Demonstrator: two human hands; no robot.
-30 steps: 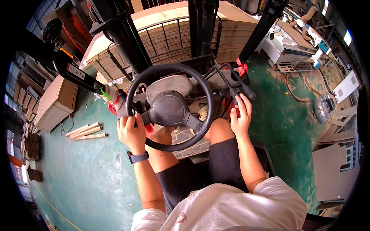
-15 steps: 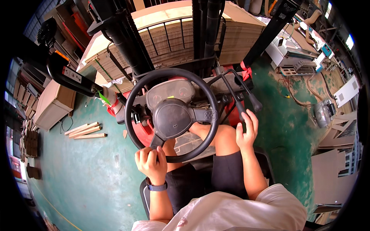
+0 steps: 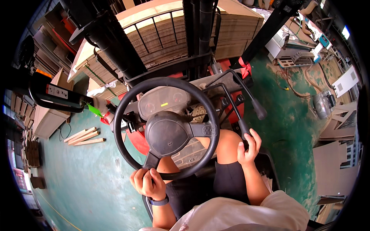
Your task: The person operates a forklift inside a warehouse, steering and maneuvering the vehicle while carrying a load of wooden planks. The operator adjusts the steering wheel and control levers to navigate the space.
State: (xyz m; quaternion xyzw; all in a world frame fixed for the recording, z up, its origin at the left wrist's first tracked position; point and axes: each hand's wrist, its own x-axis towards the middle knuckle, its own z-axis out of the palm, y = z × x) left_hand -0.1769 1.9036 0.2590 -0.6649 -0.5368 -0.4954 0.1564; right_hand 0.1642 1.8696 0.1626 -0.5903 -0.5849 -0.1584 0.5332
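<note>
My left hand (image 3: pixel 148 183) is wrapped round the lower left of the black steering wheel (image 3: pixel 120 111) of a forklift. A dark watch band circles that wrist. My right hand (image 3: pixel 249 148) rests with curled fingers and thumb about the end of the nearer black lever (image 3: pixel 243 125), right of the wheel. A second lever (image 3: pixel 259 109) stands beyond it, untouched. Behind the wheel sits a grey instrument panel (image 3: pixel 163 103) with a yellow-green mark. The black mast (image 3: pixel 119 46) and load guard (image 3: pixel 154 29) rise ahead, before a tall stack of wooden panels (image 3: pixel 165 46).
Several wood strips (image 3: pixel 85 136) lie on the green floor (image 3: pixel 88 169) at left, near a large panel stack (image 3: pixel 50 111). To the right are a white machine bench (image 3: pixel 283 52), a grey motor (image 3: pixel 323 104) and leaning boards (image 3: pixel 331 165). Cables lie on the floor there.
The view has shifted, so the wheel and my hands appear lower. The nearer lever has come back toward me with my right hand, relative to the farther one. My left hand stays on the wheel.
</note>
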